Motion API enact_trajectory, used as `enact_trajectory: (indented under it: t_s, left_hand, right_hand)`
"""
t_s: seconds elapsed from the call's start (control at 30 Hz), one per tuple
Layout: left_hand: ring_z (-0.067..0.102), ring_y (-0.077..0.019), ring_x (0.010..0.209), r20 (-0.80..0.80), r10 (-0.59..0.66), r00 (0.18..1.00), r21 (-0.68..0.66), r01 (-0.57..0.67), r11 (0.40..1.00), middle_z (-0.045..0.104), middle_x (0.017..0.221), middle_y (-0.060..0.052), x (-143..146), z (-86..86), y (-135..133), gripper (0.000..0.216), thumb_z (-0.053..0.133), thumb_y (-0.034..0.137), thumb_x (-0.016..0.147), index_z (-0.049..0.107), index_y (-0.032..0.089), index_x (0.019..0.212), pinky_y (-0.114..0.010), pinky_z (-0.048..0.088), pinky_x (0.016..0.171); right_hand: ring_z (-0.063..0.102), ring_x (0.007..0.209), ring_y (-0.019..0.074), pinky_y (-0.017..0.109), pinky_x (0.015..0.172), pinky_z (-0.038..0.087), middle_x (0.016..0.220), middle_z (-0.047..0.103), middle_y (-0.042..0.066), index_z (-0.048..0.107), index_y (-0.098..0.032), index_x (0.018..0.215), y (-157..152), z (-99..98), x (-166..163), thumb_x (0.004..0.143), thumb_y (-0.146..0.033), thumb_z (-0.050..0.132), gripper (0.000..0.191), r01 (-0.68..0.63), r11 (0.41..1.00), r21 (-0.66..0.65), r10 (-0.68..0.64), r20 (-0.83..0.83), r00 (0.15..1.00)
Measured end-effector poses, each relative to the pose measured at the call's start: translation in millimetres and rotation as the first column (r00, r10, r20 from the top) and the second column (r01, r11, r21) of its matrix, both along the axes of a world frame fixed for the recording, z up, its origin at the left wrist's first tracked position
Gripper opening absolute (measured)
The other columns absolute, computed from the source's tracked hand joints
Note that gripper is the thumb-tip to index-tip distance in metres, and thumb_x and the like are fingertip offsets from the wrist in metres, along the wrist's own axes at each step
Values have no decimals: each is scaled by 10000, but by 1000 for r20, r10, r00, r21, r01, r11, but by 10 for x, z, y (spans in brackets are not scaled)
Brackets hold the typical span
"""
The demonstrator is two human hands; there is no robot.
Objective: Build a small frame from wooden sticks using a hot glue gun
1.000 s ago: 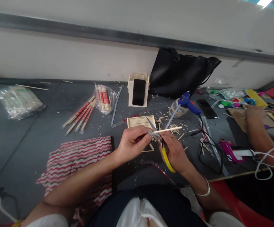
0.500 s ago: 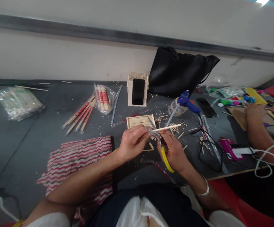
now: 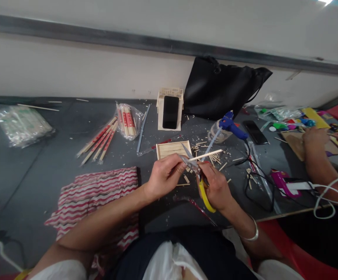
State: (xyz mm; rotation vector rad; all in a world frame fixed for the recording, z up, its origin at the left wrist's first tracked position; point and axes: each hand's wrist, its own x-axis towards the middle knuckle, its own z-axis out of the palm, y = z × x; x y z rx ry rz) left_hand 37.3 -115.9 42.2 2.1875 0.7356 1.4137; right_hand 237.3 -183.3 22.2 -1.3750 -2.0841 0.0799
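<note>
Head view: left hand (image 3: 163,177) fingers pinched on thin pale wooden stick (image 3: 205,155), level above dark grey matt worktop (image 3: 40,163). Right hand (image 3: 215,186) fingers curled through yellow-handled steel scissors (image 3: 199,179), blades parted at stick. Beneath: flat slatted wooden panel (image 3: 171,149), scattered offcuts. Behind: blue glue gun (image 3: 231,128), black bag (image 3: 221,91), pale wall.

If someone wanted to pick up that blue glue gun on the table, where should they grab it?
Probably by the thick blue body of the glue gun, coming from above and from the near side. It lies on its side with its nozzle end toward the clear jar, and its black cord trails toward the person, so the body is the free, graspable part.
</note>
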Motion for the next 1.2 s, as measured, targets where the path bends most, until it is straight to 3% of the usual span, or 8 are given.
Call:
enact_trajectory:
  t_s: [0.2,0.4,0.57,0.67,0.83,0.97,1.2]
  left_hand:
    - [690,-126,623,-41,11,999,121,-6,993,734,722,-20,-27,-33,33,155,548,139,1007,674,164,920,-192,529,599]
    - [719,-130,630,-25,-38,999,58,39,998,748,720,-23,-9,-79,23,193,522,175,1025,697,171,942,-194,550,604]
    - [673,-120,577,-33,7,999,67,-4,998,706,660,-15,-10,-67,14,211,531,168,1016,675,171,862,-186,516,565]
    - [651,-110,561,-36,23,999,89,-20,996,688,645,-2,2,-59,16,211,526,149,1015,655,169,848,-178,503,561]
    - [635,-101,558,-40,77,996,114,-72,991,673,637,9,13,-46,25,213,542,157,1019,634,171,827,-169,488,565]
    - [623,-108,522,-62,46,997,59,-43,997,654,598,12,-8,-71,41,263,521,167,1019,615,180,773,-178,476,537]
    - [727,-143,656,-25,-83,996,-69,81,994,757,729,-21,-22,-101,44,187,531,179,1001,675,181,881,-202,550,620]
  right_hand:
    - [722,961,273,398,832,635,1073,738,114,561,-201,1400,8,6,-53,911,-141,575,493,20,991,130,-22,14,1000]
    - [714,1027,283,451,933,621,1115,721,124,546,-213,1421,10,-29,-71,928,-149,557,498,20,997,73,-19,-10,1000]
    - [725,910,262,385,799,632,1025,739,107,593,-200,1334,1,2,-13,884,-83,521,470,-17,1000,-3,17,9,1000]
    - [722,817,247,354,711,622,954,738,92,591,-187,1290,-8,19,-2,870,-73,512,443,1,999,38,-3,44,999]
    - [735,851,250,365,760,628,974,749,86,573,-202,1318,10,1,-51,899,-98,528,434,29,993,113,-34,36,999]
    - [727,929,268,396,824,632,1043,742,116,583,-189,1332,43,-27,-90,927,-155,561,407,33,997,76,-32,-16,999]
    - [719,1007,284,437,903,623,1122,734,126,554,-206,1390,32,-47,-27,901,-131,549,495,-9,999,32,9,23,1000]
